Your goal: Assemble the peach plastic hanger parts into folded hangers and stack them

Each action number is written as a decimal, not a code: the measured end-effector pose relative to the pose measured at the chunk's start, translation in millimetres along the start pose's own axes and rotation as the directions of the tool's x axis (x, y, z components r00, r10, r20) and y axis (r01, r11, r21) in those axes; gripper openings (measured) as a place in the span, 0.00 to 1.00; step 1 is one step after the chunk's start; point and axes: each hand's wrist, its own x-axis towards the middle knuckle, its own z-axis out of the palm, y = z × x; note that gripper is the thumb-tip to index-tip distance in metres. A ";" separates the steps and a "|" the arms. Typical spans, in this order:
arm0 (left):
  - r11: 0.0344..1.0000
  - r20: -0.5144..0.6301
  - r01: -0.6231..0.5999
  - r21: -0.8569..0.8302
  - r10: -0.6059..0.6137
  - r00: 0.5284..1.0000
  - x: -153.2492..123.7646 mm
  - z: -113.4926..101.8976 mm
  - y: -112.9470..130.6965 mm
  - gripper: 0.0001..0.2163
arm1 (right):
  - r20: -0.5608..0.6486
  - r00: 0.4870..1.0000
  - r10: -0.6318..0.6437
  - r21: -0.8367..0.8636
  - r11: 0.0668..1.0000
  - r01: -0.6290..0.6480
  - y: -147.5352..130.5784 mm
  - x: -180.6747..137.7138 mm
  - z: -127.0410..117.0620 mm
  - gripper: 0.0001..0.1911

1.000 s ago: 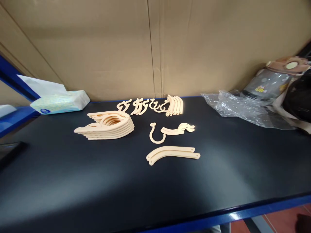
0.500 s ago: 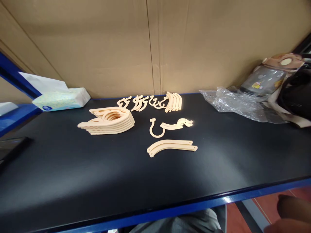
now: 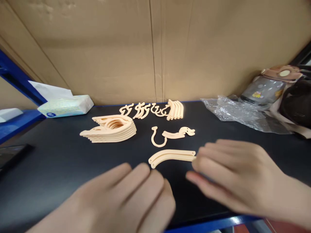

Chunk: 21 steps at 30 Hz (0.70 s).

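Note:
My left hand (image 3: 131, 200) hovers low in front, knuckles up and fingers curled into a fist, with its fingertips out of sight. My right hand (image 3: 230, 174) is bent beside the right ends of two beige curved hanger arms (image 3: 171, 156), its thumb apart from the fingers and nothing seen between them. Whether it touches the arms I cannot tell. Behind these lie a beige hanger hook (image 3: 159, 144) and a flat piece with an animal-like head (image 3: 178, 133). A stack of folded beige hangers (image 3: 109, 134) lies to the left. Both hands are blurred.
Along the back of the black table (image 3: 73, 174) lie small beige pieces (image 3: 141, 110), more hooks (image 3: 160, 111) and a row of curved arms (image 3: 175, 110). A tissue pack (image 3: 66, 106) is at left, clear plastic film (image 3: 233, 111) and a bottle (image 3: 263, 87) at right.
Both hands have come up over the table from the front edge, the right reaching the curved arms. The view has tilted slightly upward. The hanger pieces lie as before.

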 end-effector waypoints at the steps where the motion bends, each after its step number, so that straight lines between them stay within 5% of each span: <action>1: 0.998 -0.007 -0.059 0.032 0.060 0.998 14.2 -1.5 -11.4 0.10 | 0.007 1.000 -0.012 -0.038 0.999 0.013 13.7 8.2 2.4 0.16; 5: 0.997 0.164 0.012 0.072 -0.024 0.986 52.9 21.0 -56.9 0.10 | 0.164 0.985 0.059 -0.086 0.995 -0.045 73.5 20.2 38.1 0.17; 9: 0.994 0.173 0.075 -0.080 -0.060 0.983 51.3 52.1 -78.0 0.10 | 0.211 0.926 0.312 0.092 0.937 -0.337 107.6 11.4 69.0 0.15; 14: 0.976 0.098 0.066 -0.207 -0.046 0.994 39.8 61.5 -80.0 0.11 | 0.210 0.885 0.414 0.168 0.877 -0.450 117.4 -1.4 81.4 0.11; 21: 0.993 0.081 -0.038 -0.115 0.048 0.996 38.2 58.6 -76.7 0.10 | 0.249 0.867 0.431 0.202 0.853 -0.482 117.1 -2.7 88.8 0.11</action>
